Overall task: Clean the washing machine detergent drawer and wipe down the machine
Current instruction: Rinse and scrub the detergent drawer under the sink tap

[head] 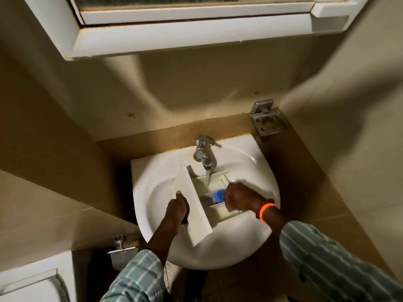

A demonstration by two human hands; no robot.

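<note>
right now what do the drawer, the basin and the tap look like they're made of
Detergent drawer: looks like matt off-white moulded plastic, with thin walls and a blue plastic insert. Basin: probably glazed white ceramic, going by its glossy, smooth, rounded rim. Tap: metal with a shiny chrome-like finish, showing bright reflections.

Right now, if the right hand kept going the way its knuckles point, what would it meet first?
The right hand points left across the detergent drawer, so it would probably meet the blue insert right beside it first. Depth is hard to judge; it may already touch.
</note>
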